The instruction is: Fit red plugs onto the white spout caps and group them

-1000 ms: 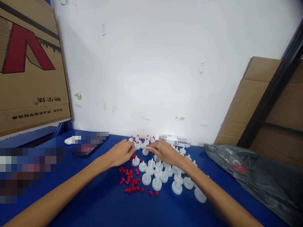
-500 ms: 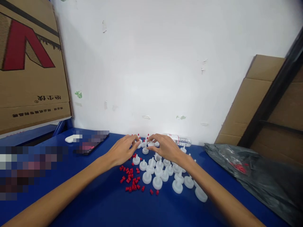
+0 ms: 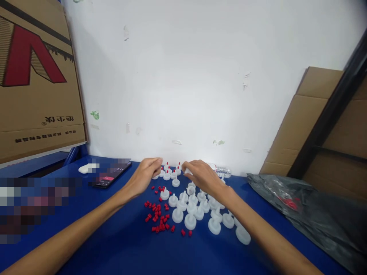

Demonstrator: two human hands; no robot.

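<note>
My left hand (image 3: 145, 175) is at the back of the blue table (image 3: 120, 244), its fingers curled in a pinch on a white nozzle cap (image 3: 155, 176) at the left end of a row of red-tipped caps (image 3: 172, 172). To its right, my right hand (image 3: 203, 178) pinches another white cap (image 3: 187, 171) just above that row. Several untipped white caps (image 3: 189, 212) stand in a cluster under my right forearm. Several loose red tips (image 3: 159, 219) lie scattered to the left of the cluster.
A phone (image 3: 112, 175) and a small white object (image 3: 83, 169) lie at the back left. A clear plastic bottle (image 3: 219, 170) rests on its side against the wall. A dark plastic bag (image 3: 309, 212) fills the right side. Cardboard boxes (image 3: 34, 84) stand left and right.
Both hands have risen slightly and moved apart toward the back row. My left hand shifted left to the row's end, and my right hand lifted a white cap.
</note>
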